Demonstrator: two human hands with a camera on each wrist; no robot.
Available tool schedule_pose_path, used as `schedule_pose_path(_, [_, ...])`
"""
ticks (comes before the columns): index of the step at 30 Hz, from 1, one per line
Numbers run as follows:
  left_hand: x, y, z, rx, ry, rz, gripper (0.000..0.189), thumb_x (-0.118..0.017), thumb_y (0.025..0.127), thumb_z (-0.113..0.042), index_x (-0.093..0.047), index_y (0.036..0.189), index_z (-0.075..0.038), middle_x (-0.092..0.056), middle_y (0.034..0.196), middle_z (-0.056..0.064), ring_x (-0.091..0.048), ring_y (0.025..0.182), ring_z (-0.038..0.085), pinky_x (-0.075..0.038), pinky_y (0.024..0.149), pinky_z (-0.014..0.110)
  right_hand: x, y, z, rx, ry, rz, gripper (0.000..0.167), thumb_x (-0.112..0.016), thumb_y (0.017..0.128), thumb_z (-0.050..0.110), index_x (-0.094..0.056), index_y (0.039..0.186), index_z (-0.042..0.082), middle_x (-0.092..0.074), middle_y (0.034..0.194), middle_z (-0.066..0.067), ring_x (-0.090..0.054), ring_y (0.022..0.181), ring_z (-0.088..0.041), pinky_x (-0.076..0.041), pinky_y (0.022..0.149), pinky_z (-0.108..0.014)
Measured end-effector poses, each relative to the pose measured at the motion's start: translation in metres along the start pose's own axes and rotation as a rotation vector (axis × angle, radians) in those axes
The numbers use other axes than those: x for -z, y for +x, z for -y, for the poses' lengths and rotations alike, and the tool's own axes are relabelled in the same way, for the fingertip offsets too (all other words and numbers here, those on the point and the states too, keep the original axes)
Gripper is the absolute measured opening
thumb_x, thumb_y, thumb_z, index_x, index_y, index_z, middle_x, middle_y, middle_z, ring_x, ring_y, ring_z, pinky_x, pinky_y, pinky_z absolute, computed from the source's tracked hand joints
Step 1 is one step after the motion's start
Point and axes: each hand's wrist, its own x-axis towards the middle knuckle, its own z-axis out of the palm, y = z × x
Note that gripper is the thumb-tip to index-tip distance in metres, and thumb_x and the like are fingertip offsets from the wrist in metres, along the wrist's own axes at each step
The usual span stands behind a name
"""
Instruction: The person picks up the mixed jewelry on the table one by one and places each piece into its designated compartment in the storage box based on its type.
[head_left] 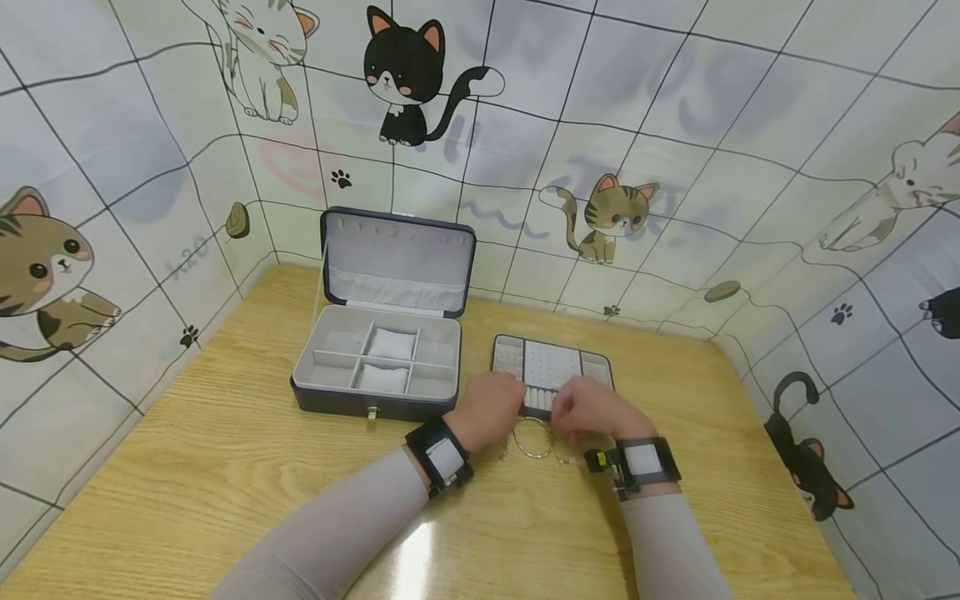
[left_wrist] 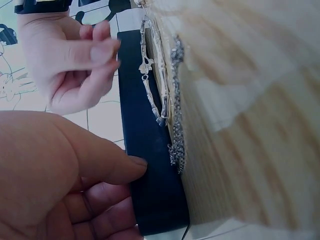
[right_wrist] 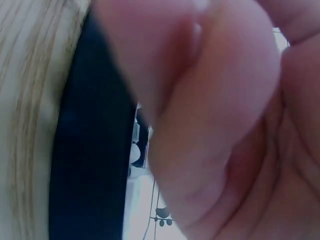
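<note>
The tray (head_left: pixel 553 365) sits on the table (head_left: pixel 315 500) in front of me, its small compartments facing up. My left hand (head_left: pixel 489 410) grips its near left corner, thumb laid along the front wall and the other fingers bent behind it. My right hand (head_left: pixel 596 407) is over the near right part, fingers curled in with the thumb against them; I cannot tell whether a small piece is pinched there.

Just on my side of the tray, between my wrists, lies a bangle (head_left: pixel 534 457), with a chain (head_left: pixel 503 450) to its left and a thin piece of jewellery (head_left: pixel 566 460) to its right. Left of the tray stands the box (head_left: pixel 330 400), lid up, two white cushions (head_left: pixel 384 379) in its middle column. Behind everything hangs a gridded cloth (head_left: pixel 517 150) printed with cats.
</note>
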Motion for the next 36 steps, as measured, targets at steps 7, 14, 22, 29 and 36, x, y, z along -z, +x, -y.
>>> schedule_pose_path(7, [0.000,-0.001,0.001,-0.013,0.012,-0.009,0.006,-0.071,0.095,-0.019,-0.075,0.090,-0.019,-0.072,0.082,-0.003,-0.065,0.070,0.015,-0.049,0.050,0.031,0.000,-0.008,0.008,-0.090,0.018,0.158,0.013,-0.076,0.077,0.001,-0.073,0.068,0.010,-0.072,0.063,-0.003,-0.062,0.052,-0.014,-0.055,0.056,-0.029])
schedule_pose_path(14, [0.000,-0.001,0.001,-0.013,0.011,-0.004,0.006,-0.071,0.095,-0.019,-0.075,0.091,-0.019,-0.072,0.082,-0.003,-0.065,0.070,0.014,-0.049,0.050,0.031,-0.004,-0.010,0.016,-0.173,-0.066,0.165,0.021,-0.088,0.075,0.011,-0.070,0.065,0.012,-0.072,0.063,-0.001,-0.060,0.054,-0.013,-0.052,0.057,-0.028])
schedule_pose_path(22, [-0.001,0.001,0.001,0.000,0.009,0.014,0.008,-0.069,0.097,-0.019,-0.075,0.091,-0.019,-0.071,0.082,-0.002,-0.064,0.070,0.014,-0.050,0.050,0.032,-0.013,-0.005,0.022,-0.251,-0.209,0.148,0.030,-0.095,0.066,0.020,-0.066,0.061,0.015,-0.064,0.057,0.003,-0.054,0.052,-0.013,-0.046,0.054,-0.028])
schedule_pose_path(29, [0.000,0.001,0.000,-0.007,0.005,0.017,0.011,-0.067,0.099,-0.018,-0.075,0.092,-0.018,-0.071,0.082,-0.001,-0.062,0.068,0.014,-0.049,0.049,0.031,-0.019,-0.005,0.031,-0.313,-0.227,0.143,0.028,-0.082,0.062,0.004,-0.058,0.054,0.016,-0.053,0.050,0.007,-0.044,0.046,-0.011,-0.038,0.045,-0.026])
schedule_pose_path(36, [-0.001,0.000,0.000,-0.012,0.008,-0.007,0.011,-0.068,0.098,-0.017,-0.074,0.089,-0.018,-0.070,0.080,-0.002,-0.063,0.068,0.014,-0.050,0.049,0.032,-0.018,-0.005,0.033,-0.311,-0.241,0.149,0.030,-0.073,0.061,-0.001,-0.052,0.052,0.019,-0.048,0.048,0.008,-0.040,0.046,-0.011,-0.034,0.044,-0.026])
